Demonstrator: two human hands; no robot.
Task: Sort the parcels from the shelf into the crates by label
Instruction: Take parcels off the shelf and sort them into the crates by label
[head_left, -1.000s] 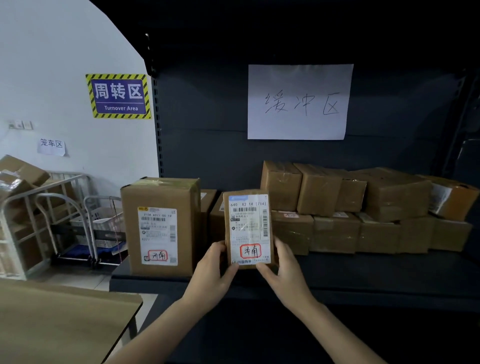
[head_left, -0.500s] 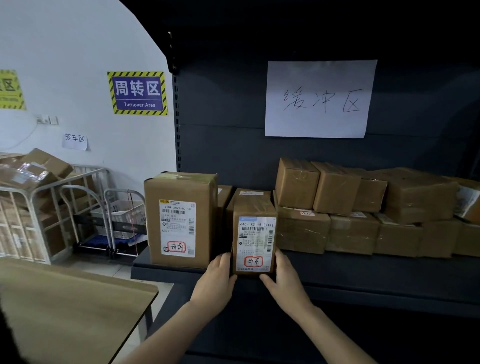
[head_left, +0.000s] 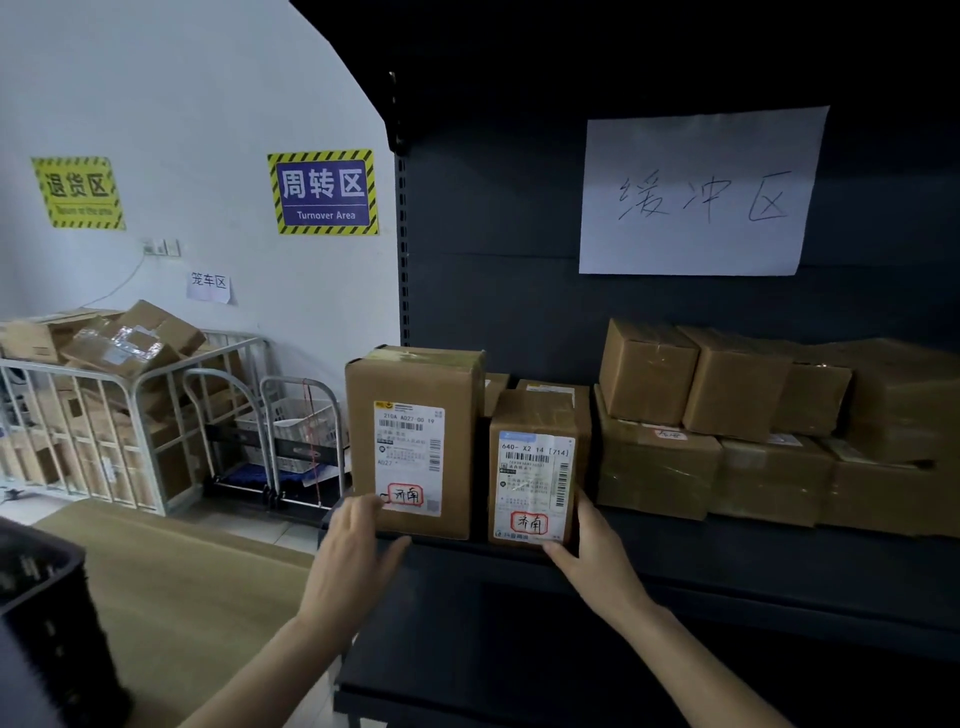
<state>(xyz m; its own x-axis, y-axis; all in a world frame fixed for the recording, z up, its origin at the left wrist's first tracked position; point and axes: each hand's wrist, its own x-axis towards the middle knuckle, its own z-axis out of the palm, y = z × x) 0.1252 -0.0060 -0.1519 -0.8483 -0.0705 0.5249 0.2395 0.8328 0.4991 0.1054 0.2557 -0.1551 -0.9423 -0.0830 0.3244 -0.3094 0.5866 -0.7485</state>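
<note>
A small brown parcel (head_left: 535, 415) with a white label and a red-circled handwritten mark stands upright on the dark shelf (head_left: 753, 558), near its front edge. My right hand (head_left: 597, 556) grips its lower right side, thumb at the bottom front edge. To its left stands a taller parcel (head_left: 415, 379) with a similar red-circled mark. My left hand (head_left: 356, 551) is open, fingers spread, at that parcel's lower left front corner. A black crate's corner (head_left: 47, 613) shows at the lower left.
Several more brown parcels (head_left: 737, 384) are stacked on the shelf to the right, under a handwritten paper sign (head_left: 701, 192). A wooden table (head_left: 182, 582) lies at lower left. A cage trolley (head_left: 104, 415) full of cartons and hand trucks (head_left: 291, 431) stand by the wall.
The small parcel, held up in both hands, was set down on the shelf. My left hand let go of it and moved left to the taller parcel. The view swung left.
</note>
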